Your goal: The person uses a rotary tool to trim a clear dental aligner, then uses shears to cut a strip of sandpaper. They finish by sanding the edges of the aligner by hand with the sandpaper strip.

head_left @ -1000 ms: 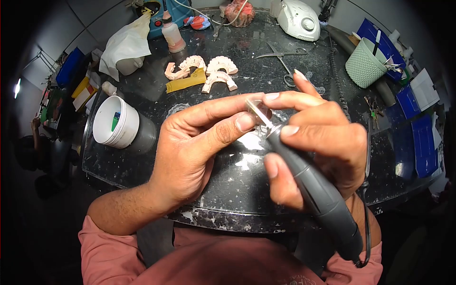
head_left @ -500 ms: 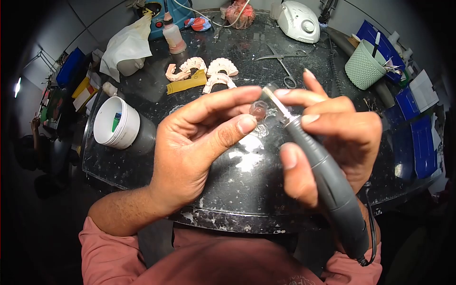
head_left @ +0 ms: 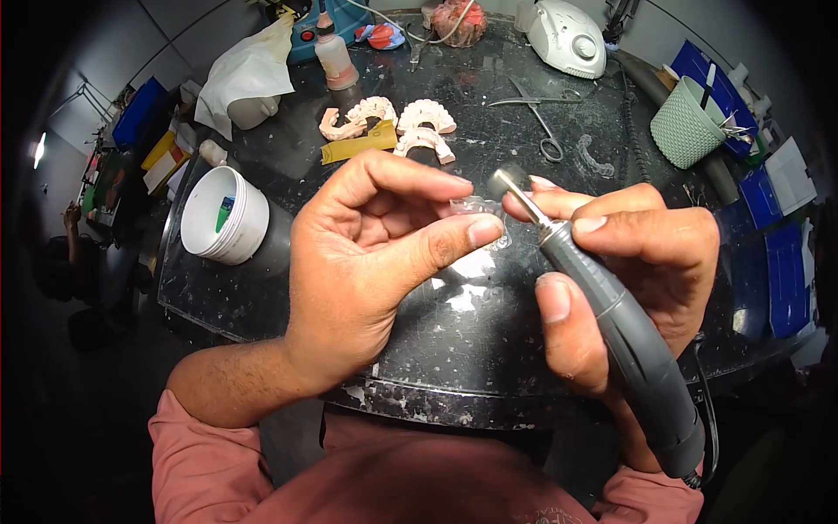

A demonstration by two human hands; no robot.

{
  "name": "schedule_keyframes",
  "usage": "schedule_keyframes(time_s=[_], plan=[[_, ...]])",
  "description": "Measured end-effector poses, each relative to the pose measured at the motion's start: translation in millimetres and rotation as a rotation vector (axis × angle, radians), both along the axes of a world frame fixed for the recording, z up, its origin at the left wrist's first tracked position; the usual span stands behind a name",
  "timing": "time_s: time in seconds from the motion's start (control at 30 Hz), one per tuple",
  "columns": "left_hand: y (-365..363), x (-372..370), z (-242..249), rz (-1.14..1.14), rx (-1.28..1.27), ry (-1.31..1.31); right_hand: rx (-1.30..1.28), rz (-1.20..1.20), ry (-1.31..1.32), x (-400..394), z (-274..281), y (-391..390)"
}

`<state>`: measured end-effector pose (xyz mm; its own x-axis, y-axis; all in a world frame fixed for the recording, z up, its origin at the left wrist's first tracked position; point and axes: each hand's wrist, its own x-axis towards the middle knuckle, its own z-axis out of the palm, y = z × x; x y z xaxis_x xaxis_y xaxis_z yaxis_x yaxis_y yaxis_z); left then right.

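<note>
A clear plastic dental aligner (head_left: 476, 208) is pinched between the thumb and forefinger of my left hand (head_left: 340, 262), which hides part of it. My right hand (head_left: 655, 244) grips a dark grey rotary handpiece (head_left: 624, 327) like a pen, its cord trailing from the lower end. At its front, a metal shank carries a round, blurred polishing head (head_left: 506, 181), just up and right of the aligner. Beyond my right hand, a second clear aligner (head_left: 595, 157) lies on the black worktable (head_left: 419, 349).
Pink dental models (head_left: 426, 118) and a yellow strip (head_left: 360, 144) lie beyond my left hand. Scissors (head_left: 530, 101) lie farther back. A white tub (head_left: 249, 227) stands left, a green woven basket (head_left: 685, 127) right, and a white control unit (head_left: 567, 39) at the back.
The view has shifted slightly. The handpiece head has drawn a little away from my left fingertips, and the aligner has turned between them. The second aligner has come into view.
</note>
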<state>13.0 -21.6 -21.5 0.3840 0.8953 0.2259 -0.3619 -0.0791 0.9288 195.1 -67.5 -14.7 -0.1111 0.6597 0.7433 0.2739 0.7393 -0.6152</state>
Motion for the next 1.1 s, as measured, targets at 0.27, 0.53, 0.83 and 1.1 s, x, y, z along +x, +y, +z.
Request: schedule_keyframes(time_s=[0.27, 0.53, 0.83, 1.1], plan=[[-3.7, 0.9, 1.7, 0.048, -0.01, -0.041, 0.098, -0.004, -0.101, -3.1, -4.0, 5.9], [-0.7, -0.4, -2.3, 0.043, 0.023, -0.018, 0.071, 0.033, -0.183, -0.7, -0.8, 4.8], [-1.3, 0.9, -4.4, 0.075, 0.137, 0.011, 0.088, 0.004, -0.171, -1.2, -1.2, 5.7], [0.2, 2.4, -4.1, 0.024, 0.292, -0.032, -0.422, -0.177, 0.32, -1.6, 15.9, 4.1]])
